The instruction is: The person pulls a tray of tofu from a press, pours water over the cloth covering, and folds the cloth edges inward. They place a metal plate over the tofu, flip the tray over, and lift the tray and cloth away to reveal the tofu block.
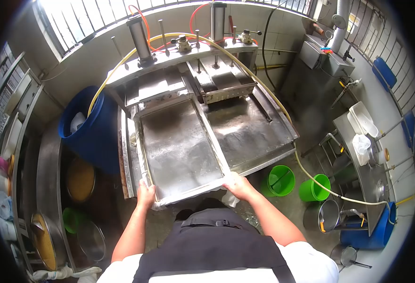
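Note:
A large rectangular metal frame (209, 134) lies on the left half of a steel press table (247, 129), with pale cloth along its edges. Its inside looks flat, wet and shiny. My left hand (146, 194) is closed around the near left corner. At the near right corner, my right hand (239, 186) grips the rim, and a bit of white cloth (231, 199) hangs just below it. Beyond the frame's far edge sits a raised metal press plate (153, 85); a second press plate (228, 89) is to its right.
Two upright cylinders (139, 40) top the press. A yellow hose (264, 85) arches over it and down its right side. At left stands a blue barrel (87, 127). Green buckets (279, 181) and a metal pot (318, 216) are on the right floor.

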Demonstrator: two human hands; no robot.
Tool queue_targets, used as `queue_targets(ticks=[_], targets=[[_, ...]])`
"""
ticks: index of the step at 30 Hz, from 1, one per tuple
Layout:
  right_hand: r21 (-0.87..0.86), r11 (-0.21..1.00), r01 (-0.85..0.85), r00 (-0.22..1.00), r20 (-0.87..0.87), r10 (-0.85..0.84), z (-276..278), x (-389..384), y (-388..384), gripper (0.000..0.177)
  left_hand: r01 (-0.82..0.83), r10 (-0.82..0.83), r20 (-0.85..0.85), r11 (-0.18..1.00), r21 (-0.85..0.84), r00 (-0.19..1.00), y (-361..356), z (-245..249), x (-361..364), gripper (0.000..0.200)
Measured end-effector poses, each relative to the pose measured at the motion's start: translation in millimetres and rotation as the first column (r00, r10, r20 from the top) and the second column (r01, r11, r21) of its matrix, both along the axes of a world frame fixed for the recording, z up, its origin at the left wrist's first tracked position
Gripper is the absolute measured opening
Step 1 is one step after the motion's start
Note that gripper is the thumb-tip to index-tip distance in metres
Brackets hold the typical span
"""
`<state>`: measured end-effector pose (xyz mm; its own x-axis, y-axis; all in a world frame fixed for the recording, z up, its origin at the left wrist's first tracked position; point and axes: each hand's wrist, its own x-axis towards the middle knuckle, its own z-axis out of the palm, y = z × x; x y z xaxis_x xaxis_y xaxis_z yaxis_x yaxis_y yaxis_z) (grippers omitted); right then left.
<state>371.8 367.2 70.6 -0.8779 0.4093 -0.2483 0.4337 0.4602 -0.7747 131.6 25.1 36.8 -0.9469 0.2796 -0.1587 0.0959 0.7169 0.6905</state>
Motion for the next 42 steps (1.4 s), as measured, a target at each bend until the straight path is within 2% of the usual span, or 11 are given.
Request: queue_targets(ticks=[10,13,17,20,21,23,26,30,32,36,42], targets=[[-0.427,0.904,-0.015,0.972,-0.217,-0.086,-54,123,-2,0.054,-0.073,0.074,-0.025,0.996,0.043,0.997,-11,-15,122,0.048],[-0.301,0.954,-0.013,0.990,-0.140,-0.031,-65,144,8,0.052,-0.105,0.105,0.000,0.994,-0.026,0.994,-7,-17,141,0.050],[-0.162,0.966,0.202,0.908,-0.340,-0.246,-124,124,28,0.079,-0.077,0.088,-0.107,0.991,0.106,0.990,-7,-31,150,0.049],[-0.861,0.505,0.064,0.814,-0.248,-0.526,-117,86,19,0.093,-0.108,0.110,-0.030,0.993,0.054,0.993,2,-16,158,0.049],[-0.859,0.509,0.057,0.811,-0.257,-0.525,-116,84,15,0.093,-0.106,0.108,-0.039,0.993,0.042,0.993,3,-14,158,0.049],[-0.994,0.106,-0.031,0.866,-0.079,-0.494,-112,92,1,0.100,-0.072,0.075,-0.052,0.995,0.067,0.996,0,-21,158,0.050],[-0.995,-0.005,0.100,0.775,0.081,-0.627,-98,113,-32,0.111,-0.075,0.080,-0.046,0.992,0.102,0.996,0,-22,157,0.048],[-1.000,0.018,-0.017,0.733,-0.025,-0.680,-80,105,-75,0.098,-0.076,0.074,0.020,0.987,0.145,0.997,2,-16,156,0.048],[-0.961,0.146,0.237,0.686,0.058,-0.725,-83,90,-75,0.071,-0.071,0.064,0.045,0.985,0.160,0.997,7,-22,148,0.047],[-0.930,0.092,0.355,0.588,0.145,-0.796,-90,66,-54,0.040,-0.022,0.005,0.102,0.986,0.166,0.995,18,-14,112,0.052],[-0.949,0.125,0.290,0.570,0.067,-0.819,-63,29,-36,0.068,-0.170,0.162,0.052,0.916,0.364,0.985,51,-67,-42,0.069]])
